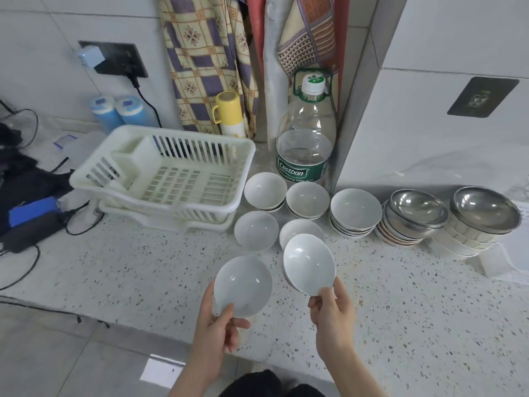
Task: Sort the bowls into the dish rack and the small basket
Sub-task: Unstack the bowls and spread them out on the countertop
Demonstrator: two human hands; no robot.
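My left hand grips a white bowl by its near rim, above the counter's front edge. My right hand holds a second white bowl the same way, tilted toward me. Behind them more white bowls stand on the counter: one single, one partly hidden, and short stacks. Steel bowls top two further stacks at the right. The white dish rack sits at the back left with nothing in it. No small basket shows.
A large Cestbon water bottle stands behind the bowls beside a wall corner. A yellow flask and blue containers line the back wall. Black cables and a blue device lie at the left. The speckled counter ends near me.
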